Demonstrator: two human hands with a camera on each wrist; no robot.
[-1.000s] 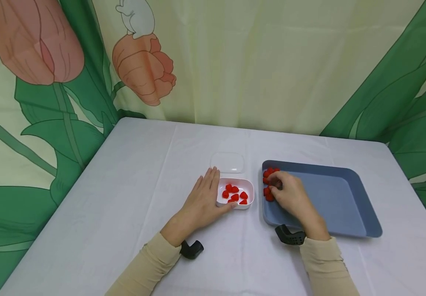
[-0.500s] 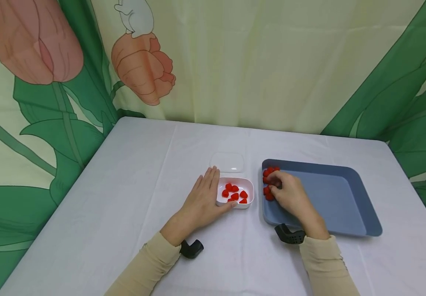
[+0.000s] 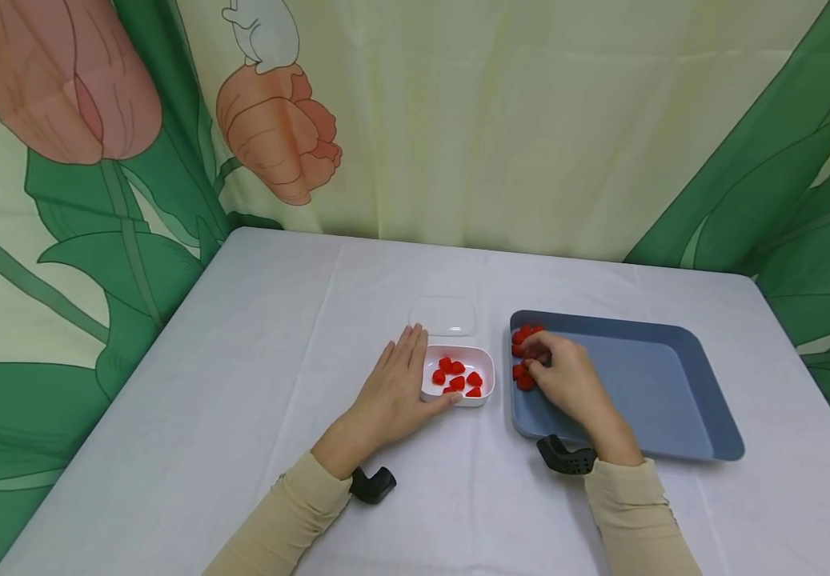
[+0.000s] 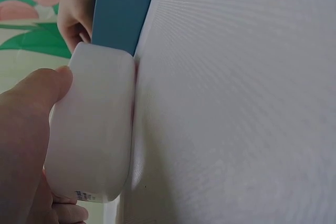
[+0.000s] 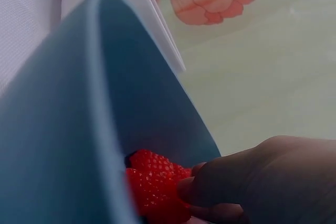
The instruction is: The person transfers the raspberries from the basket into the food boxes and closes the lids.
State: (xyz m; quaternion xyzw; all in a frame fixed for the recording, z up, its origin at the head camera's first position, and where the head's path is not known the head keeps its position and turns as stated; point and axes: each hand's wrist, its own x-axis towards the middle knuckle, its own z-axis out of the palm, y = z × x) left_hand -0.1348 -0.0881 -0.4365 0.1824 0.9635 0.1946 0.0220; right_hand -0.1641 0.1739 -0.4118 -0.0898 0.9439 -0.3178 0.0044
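A small white box (image 3: pixel 490 381) holds several red raspberries (image 3: pixel 457 383). My left hand (image 3: pixel 393 396) lies along the box's left side with straight fingers, its thumb (image 4: pixel 59 83) resting on the near rim. Inside the blue-grey tray (image 3: pixel 645 400), my right hand (image 3: pixel 569 382) is lowered at the left end, fingers bent. Its thumb and fingertips pinch a red raspberry (image 5: pixel 160 195) by the tray wall. More raspberries (image 3: pixel 525 336) lie close around those fingertips, partly hidden by the hand.
A clear lid (image 3: pixel 443 316) lies flat behind the white box. The tray stands just right of the box with a narrow gap between. White cloth (image 3: pixel 314 304) covers the table, and a printed curtain (image 3: pixel 501 136) hangs behind its far edge.
Almost nothing moves. The right hand's fingertips shift very slightly at the raspberries; the left hand, box and tray stay in place.
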